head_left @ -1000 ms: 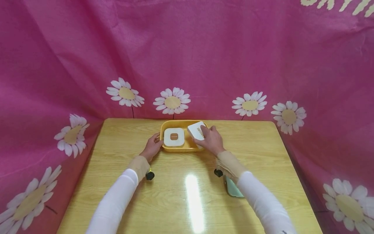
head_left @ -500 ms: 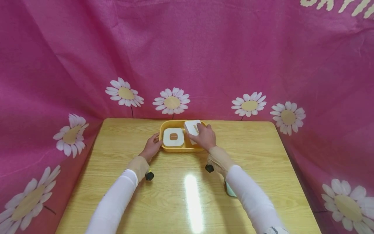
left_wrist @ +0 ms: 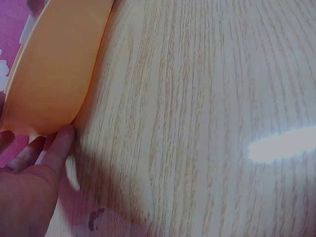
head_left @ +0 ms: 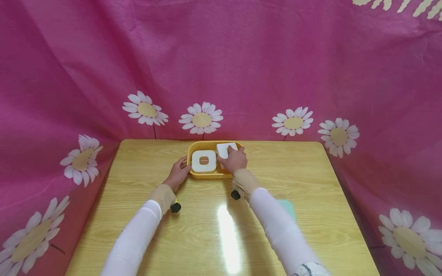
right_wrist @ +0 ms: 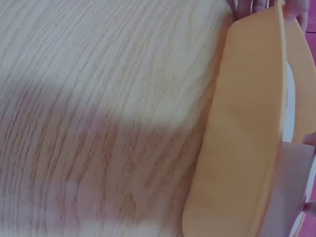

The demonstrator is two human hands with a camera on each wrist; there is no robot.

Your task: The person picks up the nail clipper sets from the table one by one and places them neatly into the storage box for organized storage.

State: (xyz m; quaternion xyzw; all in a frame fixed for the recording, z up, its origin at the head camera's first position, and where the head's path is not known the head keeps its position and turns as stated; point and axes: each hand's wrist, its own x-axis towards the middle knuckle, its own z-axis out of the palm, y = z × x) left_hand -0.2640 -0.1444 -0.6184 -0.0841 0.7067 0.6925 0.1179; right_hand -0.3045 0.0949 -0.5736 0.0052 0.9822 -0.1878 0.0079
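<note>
A yellow-orange rectangular tray (head_left: 208, 176) stands near the table's far edge. My left hand (head_left: 177, 175) grips its left end, fingers against the outer wall; the left wrist view shows the fingers (left_wrist: 58, 150) touching the tray (left_wrist: 61, 64). Inside the tray's left half lies a white rounded-square box (head_left: 196, 167) with a brown label. My right hand (head_left: 235, 160) holds a second white box (head_left: 222, 148) from above, in the right half. Its lettering is mostly covered by the fingers. The right wrist view catches this box's pale side (right_wrist: 287, 192) behind the tray's front wall (right_wrist: 237, 123).
A pale green flat object (head_left: 288, 208) lies on the table (head_left: 165, 245), partly hidden by the right forearm. A pink cloth (head_left: 241, 69) with printed daisies hangs behind the table and along both sides.
My right hand has moved left with the second white box, which has gone from tilted and turned to nearly level and straight in the tray. The left hand stays on the tray's end.
</note>
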